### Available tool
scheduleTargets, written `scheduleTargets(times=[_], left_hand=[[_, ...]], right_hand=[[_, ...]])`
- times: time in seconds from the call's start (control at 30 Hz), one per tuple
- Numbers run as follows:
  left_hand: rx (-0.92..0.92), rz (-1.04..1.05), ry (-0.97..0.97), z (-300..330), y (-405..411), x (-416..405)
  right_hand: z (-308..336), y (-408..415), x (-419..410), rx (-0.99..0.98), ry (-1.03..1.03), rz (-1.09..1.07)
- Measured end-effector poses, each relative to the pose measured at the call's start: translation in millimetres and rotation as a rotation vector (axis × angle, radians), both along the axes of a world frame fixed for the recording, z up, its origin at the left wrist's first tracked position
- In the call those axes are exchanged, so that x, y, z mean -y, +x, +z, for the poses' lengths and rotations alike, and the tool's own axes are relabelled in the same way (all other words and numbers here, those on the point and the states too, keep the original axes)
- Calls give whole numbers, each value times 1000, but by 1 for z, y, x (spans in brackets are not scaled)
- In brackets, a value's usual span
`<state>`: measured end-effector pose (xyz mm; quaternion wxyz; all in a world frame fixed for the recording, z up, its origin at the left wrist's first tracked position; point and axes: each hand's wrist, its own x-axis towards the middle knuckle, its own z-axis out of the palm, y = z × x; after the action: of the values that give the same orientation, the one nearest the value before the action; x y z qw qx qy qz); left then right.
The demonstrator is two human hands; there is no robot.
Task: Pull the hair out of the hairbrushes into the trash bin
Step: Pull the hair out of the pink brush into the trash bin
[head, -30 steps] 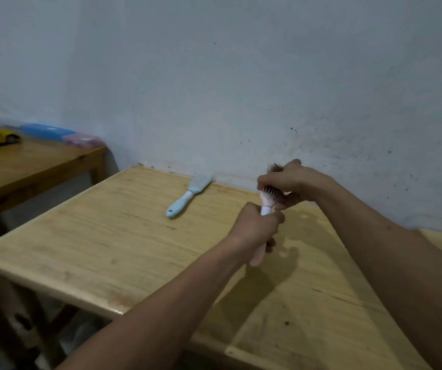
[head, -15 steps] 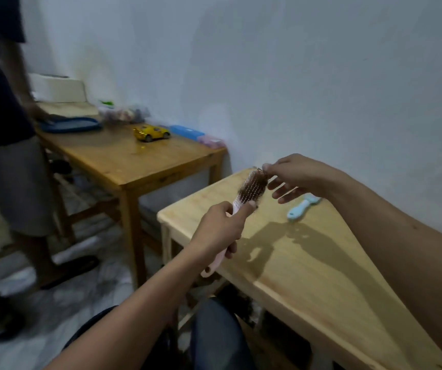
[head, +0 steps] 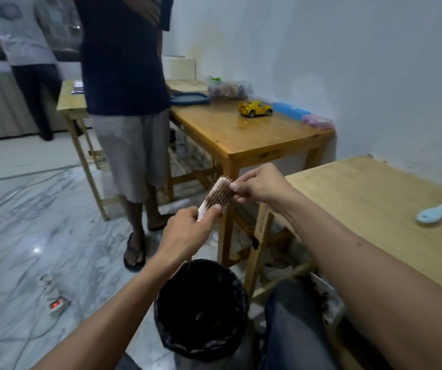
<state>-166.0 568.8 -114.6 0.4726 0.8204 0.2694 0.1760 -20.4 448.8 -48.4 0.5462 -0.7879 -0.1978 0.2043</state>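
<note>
Swung off the table (head: 369, 188); pink brush (head: 216, 194) now over the trash bin (head: 201, 311). L hand (head: 185, 233) clamped on handle, R fingers (head: 237, 186) pinching hair, ready to drop in.

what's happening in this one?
A person is cleaning a pink hairbrush. The left hand grips its handle, while the right hand pinches the brown hair tangled in the bristles. The brush is held above a black-lined trash bin on the floor. A light blue brush lies untouched on the wooden table to the right. Another person stands by the far table.
</note>
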Motion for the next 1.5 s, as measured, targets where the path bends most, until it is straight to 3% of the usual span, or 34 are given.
scheduleTargets(times=[0.2, 0.4, 0.6, 0.8, 0.87, 1.0, 1.07, 1.17, 1.23, 1.33, 1.5], left_hand=[[-71, 77, -125, -39, -35, -31], [-188, 106, -41, -84, -58, -46], [-327, 206, -44, -113, -85, -67], [-365, 285, -24, -122, -90, -74], [-348, 287, -11, -121, -85, -72], [-348, 265, 40, -118, -75, -64], [-351, 250, 99, -114, -70, -57], [-351, 207, 186, -109, -64, -49], [-337, 192, 228, -107, -61, -45], [-337, 211, 263, -105, -58, -45], [-399, 292, 221, -113, -61, -62]], right_hand=[[-48, -13, -35, -157, -67, 59], [-74, -25, -40, -280, -164, 141], [-101, 0, -41, -371, -142, -123], [-139, 17, -40, -272, -198, -255], [-147, 16, -37, -252, -270, -194], [-152, 8, -31, -202, -514, 124], [-158, 6, -34, -182, -454, 191], [-164, 1, -40, -326, -158, 259], [-166, -2, -42, -371, -68, 334], [-168, -9, -43, -285, -74, 379], [-164, -6, -37, -237, -121, 262]])
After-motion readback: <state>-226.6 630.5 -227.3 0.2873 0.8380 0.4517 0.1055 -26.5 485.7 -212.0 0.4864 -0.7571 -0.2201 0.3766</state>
